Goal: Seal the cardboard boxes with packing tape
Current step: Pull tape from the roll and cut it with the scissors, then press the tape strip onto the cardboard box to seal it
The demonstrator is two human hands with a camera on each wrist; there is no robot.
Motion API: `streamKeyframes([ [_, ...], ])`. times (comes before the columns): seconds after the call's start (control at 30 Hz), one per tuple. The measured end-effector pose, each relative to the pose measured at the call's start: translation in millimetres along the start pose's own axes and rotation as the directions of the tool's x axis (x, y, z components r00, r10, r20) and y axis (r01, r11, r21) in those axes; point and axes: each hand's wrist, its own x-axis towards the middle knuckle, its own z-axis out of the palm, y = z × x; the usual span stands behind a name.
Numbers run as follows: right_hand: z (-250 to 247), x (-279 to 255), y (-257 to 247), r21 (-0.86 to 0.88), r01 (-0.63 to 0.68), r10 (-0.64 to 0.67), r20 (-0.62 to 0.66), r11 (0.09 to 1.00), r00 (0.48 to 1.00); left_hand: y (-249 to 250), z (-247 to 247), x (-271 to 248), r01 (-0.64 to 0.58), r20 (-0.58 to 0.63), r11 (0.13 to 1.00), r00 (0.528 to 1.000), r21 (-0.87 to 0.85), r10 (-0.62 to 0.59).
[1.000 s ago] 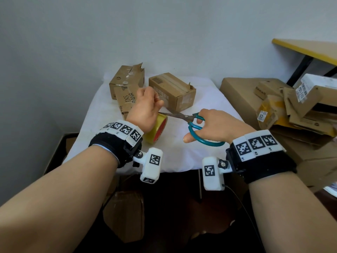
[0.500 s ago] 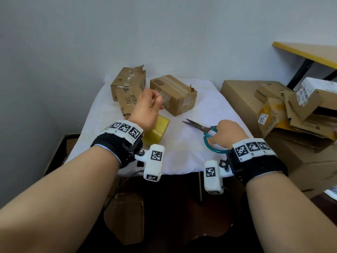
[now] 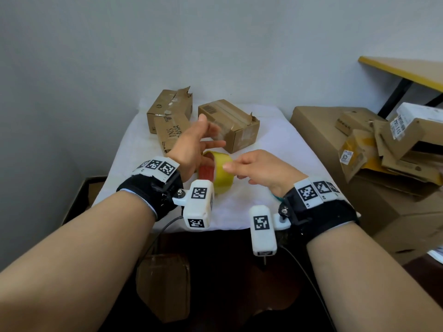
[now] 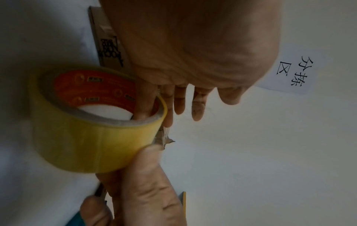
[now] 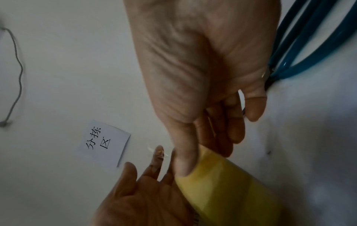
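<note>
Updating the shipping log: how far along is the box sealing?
Done: the right box seems to carry a tape band along its top. In hand: the right hand pinches the roll, and the left hand has a finger in its core. Left: the back-left box has a torn flap standing up, unsealed.

My forearms are bare. Each wrist carries a black fabric wristband [image 3: 153, 195] topped by a white strip of square black-and-white fiducial markers [image 3: 157, 167]; the right wristband [image 3: 321, 212] has its own marker strip [image 3: 315, 191]. A rounded white camera housing [image 3: 199, 207] hangs off the left band on a screwed white bracket, tagged with two markers. The right housing [image 3: 262, 230] matches. A thin dark cable [image 3: 309, 281] trails from it.
</note>
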Motion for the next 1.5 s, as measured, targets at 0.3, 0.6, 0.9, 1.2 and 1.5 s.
streamKeyframes([
  [0.3,-17,15,7,-0.517,0.041,-0.215,-0.282,0.855,0.935,13,-26,0,0.132,0.142,0.977,0.984,-0.169,-0.109],
  [0.6,-14,23,6,-0.571,-0.043,-0.201,-0.357,0.820,0.912,18,-46,-1,0.180,0.157,0.967,0.976,-0.183,-0.152],
  [0.9,12,7,-44,0.206,0.294,-0.224,-0.306,0.933,0.925,20,-55,-8,0.202,0.187,0.979,0.962,-0.010,-0.197],
  [1.2,28,28,-53,0.205,0.319,-0.242,-0.327,0.925,0.913,29,-82,-13,0.128,0.129,0.988,0.982,0.084,-0.138],
  [1.5,42,36,-62,0.363,0.310,-0.194,-0.321,0.879,0.927,35,-121,-2,-0.044,-0.323,0.996,0.944,0.078,0.067],
])
